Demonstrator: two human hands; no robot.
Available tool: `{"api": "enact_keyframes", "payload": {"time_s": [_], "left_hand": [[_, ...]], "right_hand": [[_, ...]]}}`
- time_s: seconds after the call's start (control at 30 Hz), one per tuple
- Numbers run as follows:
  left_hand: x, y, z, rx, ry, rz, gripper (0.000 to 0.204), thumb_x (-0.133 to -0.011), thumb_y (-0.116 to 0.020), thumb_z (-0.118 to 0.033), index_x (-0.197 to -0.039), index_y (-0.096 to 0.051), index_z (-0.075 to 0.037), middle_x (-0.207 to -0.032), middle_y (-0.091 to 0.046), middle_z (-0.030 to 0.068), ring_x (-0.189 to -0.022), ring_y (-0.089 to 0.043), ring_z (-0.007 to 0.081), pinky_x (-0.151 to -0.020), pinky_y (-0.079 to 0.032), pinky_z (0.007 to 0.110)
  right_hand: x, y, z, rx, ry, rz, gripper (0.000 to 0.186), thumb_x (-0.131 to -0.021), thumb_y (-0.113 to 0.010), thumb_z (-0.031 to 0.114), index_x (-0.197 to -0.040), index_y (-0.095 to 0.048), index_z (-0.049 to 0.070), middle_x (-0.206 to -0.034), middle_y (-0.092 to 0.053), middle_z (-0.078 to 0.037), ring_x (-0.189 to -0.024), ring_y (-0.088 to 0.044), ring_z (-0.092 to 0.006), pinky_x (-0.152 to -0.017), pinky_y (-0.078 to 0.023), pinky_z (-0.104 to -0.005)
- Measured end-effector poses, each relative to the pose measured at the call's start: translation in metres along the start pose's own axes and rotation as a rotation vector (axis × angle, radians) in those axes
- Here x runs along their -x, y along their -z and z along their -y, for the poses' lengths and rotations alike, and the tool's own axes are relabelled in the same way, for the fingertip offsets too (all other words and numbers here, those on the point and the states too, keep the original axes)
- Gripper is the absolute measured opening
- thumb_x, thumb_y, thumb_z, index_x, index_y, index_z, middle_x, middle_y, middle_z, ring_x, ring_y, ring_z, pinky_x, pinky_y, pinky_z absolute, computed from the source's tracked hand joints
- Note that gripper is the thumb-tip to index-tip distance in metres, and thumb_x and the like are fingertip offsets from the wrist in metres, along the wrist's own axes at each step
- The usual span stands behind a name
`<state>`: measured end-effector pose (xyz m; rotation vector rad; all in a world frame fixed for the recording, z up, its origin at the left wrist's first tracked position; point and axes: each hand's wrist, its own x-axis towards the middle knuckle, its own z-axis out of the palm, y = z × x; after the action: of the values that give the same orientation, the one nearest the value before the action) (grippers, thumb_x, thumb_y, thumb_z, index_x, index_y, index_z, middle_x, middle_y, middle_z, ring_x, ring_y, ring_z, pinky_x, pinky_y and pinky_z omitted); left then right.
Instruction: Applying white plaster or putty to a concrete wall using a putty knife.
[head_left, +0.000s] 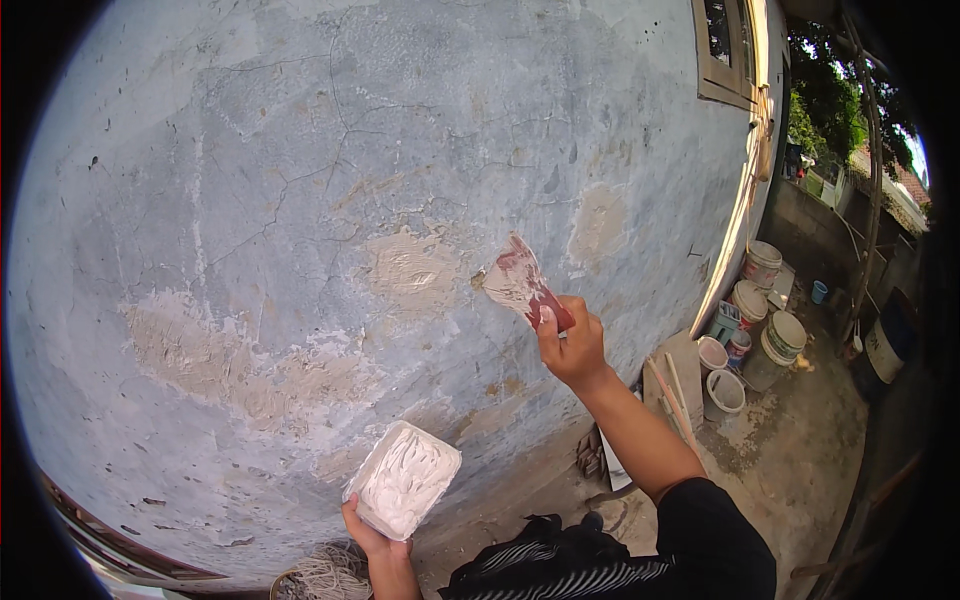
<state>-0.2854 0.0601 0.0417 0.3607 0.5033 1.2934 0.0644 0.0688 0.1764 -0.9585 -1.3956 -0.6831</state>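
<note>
My right hand [575,338] grips a red putty knife [523,285] whose wide blade is smeared with pale putty. The blade is held up at the blue-grey wall [270,120], beside a small dark hole [478,280]; whether it touches the wall I cannot tell. Lower down, my left hand [370,530] holds a shallow rectangular tray [452,447] from below, its fingers round the near edge. Creamy white putty [407,478] fills the tray. Beige patches show on the wall: one [412,268] left of the blade, a smaller one [598,222] to its right, and a long one [240,360] at lower left.
Several paint buckets [783,337] stand on the concrete floor [775,480] at the right. Wooden sticks [676,395] lean near the wall's foot. A window frame [728,75] sits at upper right. A bundle of pale cord [328,575] lies at the bottom.
</note>
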Motion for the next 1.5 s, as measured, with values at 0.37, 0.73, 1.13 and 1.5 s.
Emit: {"api": "enact_keyframes", "payload": {"time_s": [0.37, 0.73, 1.13, 1.5], "left_hand": [[0.004, 0.006, -0.001, -0.007, -0.035, -0.031, 0.069, -0.086, -0.049, -0.041, -0.140, -0.043, 0.001, -0.137, -0.053, 0.0196, -0.123, -0.054, 0.0383, -0.103, -0.046, 0.050], [0.006, 0.005, 0.005, -0.006, 0.016, -0.015, 0.070, -0.086, -0.049, -0.042, -0.141, -0.042, 0.001, -0.138, -0.052, 0.0198, -0.124, -0.053, 0.0386, -0.103, -0.045, 0.051], [0.008, -0.022, 0.031, 0.012, 0.022, 0.004, 0.070, -0.086, -0.050, -0.042, -0.141, -0.042, 0.001, -0.139, -0.051, 0.0205, -0.123, -0.053, 0.0390, -0.103, -0.045, 0.051], [0.017, -0.062, 0.065, -0.024, 0.008, -0.003, 0.072, -0.086, -0.051, -0.042, -0.140, -0.041, 0.004, -0.137, -0.052, 0.0225, -0.123, -0.054, 0.0398, -0.103, -0.045, 0.051]], "right_hand": [[-0.004, 0.001, 0.012, -0.065, -0.077, -0.069, 0.010, -0.091, -0.058, 0.003, -0.098, -0.053, -0.002, -0.071, -0.064, -0.013, -0.057, -0.064, -0.0250, -0.053, -0.050, -0.0337], [-0.006, 0.014, 0.015, -0.266, -0.398, 0.003, 0.015, -0.099, -0.054, 0.014, -0.102, -0.050, 0.000, -0.077, -0.063, -0.009, -0.058, -0.062, -0.0156, -0.052, -0.049, -0.0275], [0.020, 0.057, 0.022, -0.950, -1.120, -0.355, 0.027, -0.100, -0.047, 0.019, -0.125, -0.049, 0.007, -0.096, -0.063, -0.007, -0.063, -0.059, -0.0150, -0.041, -0.044, -0.0291], [0.043, 0.084, -0.004, -1.113, -1.419, -0.382, 0.027, -0.097, -0.049, 0.021, -0.121, -0.052, 0.009, -0.087, -0.065, -0.005, -0.050, -0.053, -0.0146, -0.039, -0.041, -0.0279]]}}
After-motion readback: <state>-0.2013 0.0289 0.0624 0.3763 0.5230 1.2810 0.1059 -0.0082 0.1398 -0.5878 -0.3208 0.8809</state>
